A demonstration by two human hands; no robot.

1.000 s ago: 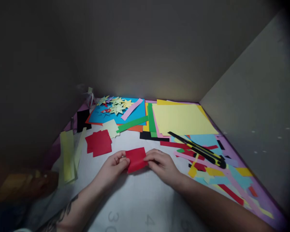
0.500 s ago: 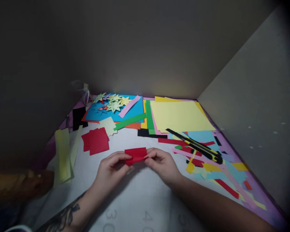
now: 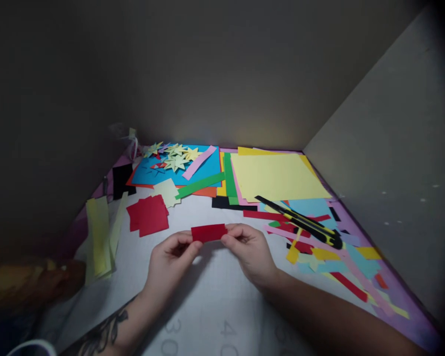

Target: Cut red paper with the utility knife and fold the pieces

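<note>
A folded piece of red paper [image 3: 209, 233] is stretched between my two hands, just above the white table surface. My left hand [image 3: 173, 256] pinches its left end between thumb and fingers. At the other end, my right hand [image 3: 248, 252] grips the paper in the same way. To the left of it lies a small stack of red paper squares [image 3: 153, 215], with pale cream squares [image 3: 166, 192] just behind. The inner faces of the folded paper are hidden.
Folded paper stars [image 3: 175, 162] rest on blue sheets [image 3: 203, 175]. A pale yellow sheet [image 3: 278, 175] tops a stack at the back. At right, a utility knife [image 3: 311, 228] lies across coloured paper scraps [image 3: 350, 267]. Pale strips [image 3: 97, 237] lie at left. Grey walls enclose the far side.
The red paper was partly open in a bent shape; now it is folded over into a narrower, flat rectangle. Both thumbs have shifted up to its lower edge.
</note>
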